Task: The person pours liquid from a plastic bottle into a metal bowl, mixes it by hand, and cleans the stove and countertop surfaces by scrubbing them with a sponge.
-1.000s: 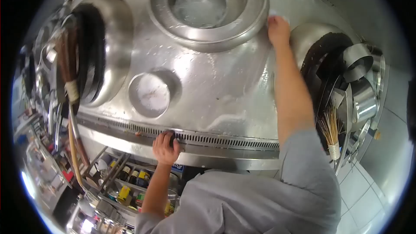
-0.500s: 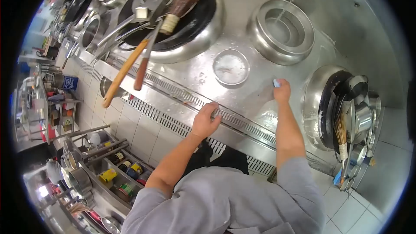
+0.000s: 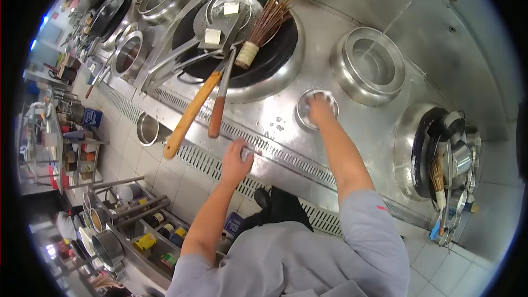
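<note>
My right hand (image 3: 321, 111) reaches down into a small round metal bowl (image 3: 300, 114) with whitish contents, standing on the steel stove top. Its fingers point downward and are bunched together; their tips, and whatever they grip, are hidden in the bowl. At the counter's front edge, beside the slotted drain strip (image 3: 275, 148), is my left hand (image 3: 236, 162). Its fingers are loosely bent, the thumb stands apart, and I see nothing in it.
A wok (image 3: 269, 69) to the left carries a bamboo brush (image 3: 264, 30), a strainer and long-handled tools whose wooden handles jut over the edge. Water runs into a round steel pot (image 3: 352, 80) behind. Another wok (image 3: 421, 148) with utensils stands right. Bottles fill a shelf below left.
My right hand has moved from the bare stove top, where it held a small pale blue piece, leftward into the bowl. My left hand has drawn left along the front edge. The view has shifted.
</note>
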Demonstrator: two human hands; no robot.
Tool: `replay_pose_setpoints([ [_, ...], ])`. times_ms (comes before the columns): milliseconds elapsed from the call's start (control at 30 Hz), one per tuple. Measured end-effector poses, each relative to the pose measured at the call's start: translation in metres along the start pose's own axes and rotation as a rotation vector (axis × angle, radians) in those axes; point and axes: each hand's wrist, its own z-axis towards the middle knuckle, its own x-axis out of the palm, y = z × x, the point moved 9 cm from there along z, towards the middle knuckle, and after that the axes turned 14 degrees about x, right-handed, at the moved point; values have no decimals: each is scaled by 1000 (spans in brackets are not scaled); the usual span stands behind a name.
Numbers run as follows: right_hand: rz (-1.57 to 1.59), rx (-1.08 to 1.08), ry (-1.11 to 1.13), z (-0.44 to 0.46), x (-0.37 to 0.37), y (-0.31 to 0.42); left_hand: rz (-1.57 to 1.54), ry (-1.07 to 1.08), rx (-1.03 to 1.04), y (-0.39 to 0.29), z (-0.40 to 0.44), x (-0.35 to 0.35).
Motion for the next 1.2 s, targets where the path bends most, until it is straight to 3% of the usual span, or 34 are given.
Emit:
replay_pose_setpoints([
  [167,157,287,-23,125,47,-72,175,88,23,27,27,-9],
  [233,57,280,132,125,-11,-63,204,50,54,43,41,-8],
  [300,-160,127,235,113,-49,-41,262,57,99,47,54,-3],
  [400,130,-65,-5,119,-143,-30,328,90,96,41,71,-3],
  [467,508,-1,-103,149,-220,-52,346,114,80,36,78,-1],
  [533,602,-89,-441,189,-316,-69,349,132,79,36,83,2],
  [567,741,-21,-684,197,-362,-79,359,147,81,36,83,5],
  [600,658,22,-971,209,-399,-89,373,159,84,36,83,7],
  [700,707,107,-1552,257,-453,-121,397,212,77,38,89,10],
  [767,777,102,-1438,316,-476,-94,414,241,75,40,89,11],
  [833,498,-116,-1510,349,-486,0,420,267,32,41,90,12],
  [867,492,69,-1287,331,-467,54,420,275,18,43,89,16],
  [900,413,-115,-1060,363,-471,76,418,295,10,46,89,18],
  [933,429,-64,-993,366,-474,59,422,307,23,44,88,18],
  [1000,165,140,-953,440,-448,-22,430,302,36,48,88,19],
  [1100,357,404,-836,433,-390,-198,391,313,-6,51,93,18],
  [1167,497,600,-1026,392,-368,-260,370,286,16,50,89,13],
  [1200,548,520,-1260,375,-373,-245,379,294,-6,52,90,16],
])
